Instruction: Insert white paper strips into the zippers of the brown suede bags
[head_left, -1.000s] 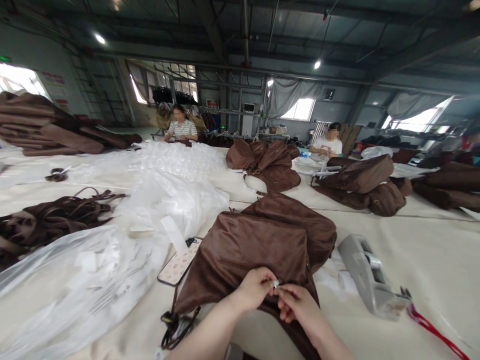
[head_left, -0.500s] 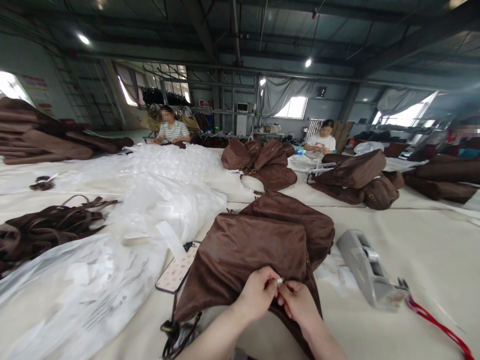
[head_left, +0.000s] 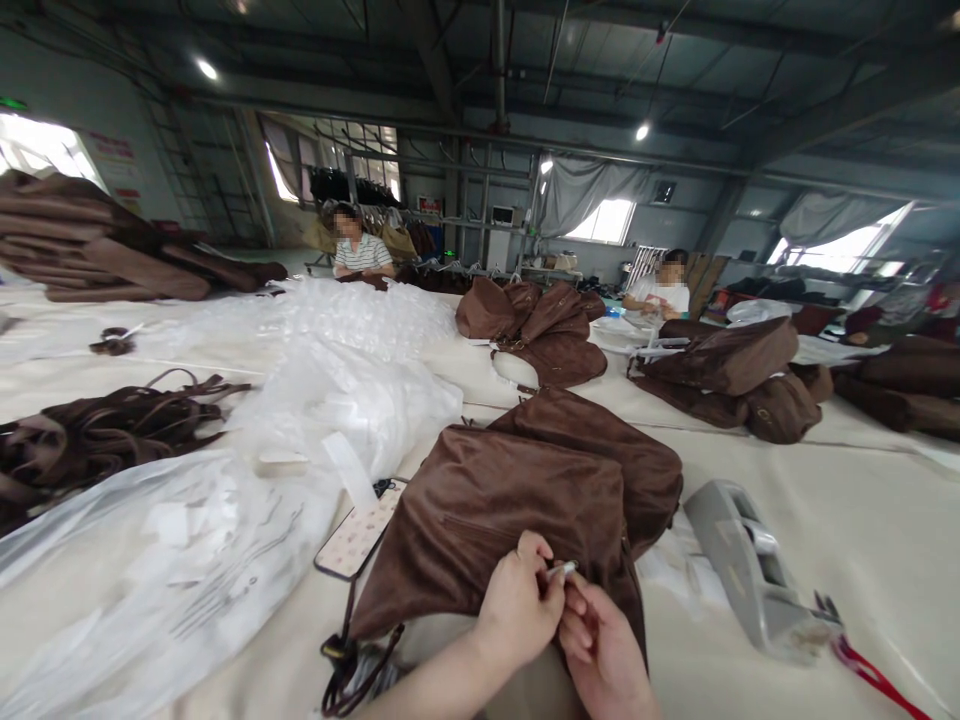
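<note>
A brown leather-look bag lies before me, partly on top of a second brown bag. At its lower right edge my left hand pinches a small white strip between thumb and fingers. My right hand meets it from the right, its fingers curled in and the fingertips at the strip's other end. The strip lies by the bag's strap end; what it is wrapped round, if anything, is hidden by my fingers.
To the right stands a grey tape dispenser, with red-handled tool beside it. A phone, clear plastic bags and brown straps lie left. More brown bags are piled farther back, where two people sit.
The white strip now shows longer between my fingers. My right hand has turned palm-up a little and dropped lower; my left hand has shifted only slightly. The view has swung slightly left.
</note>
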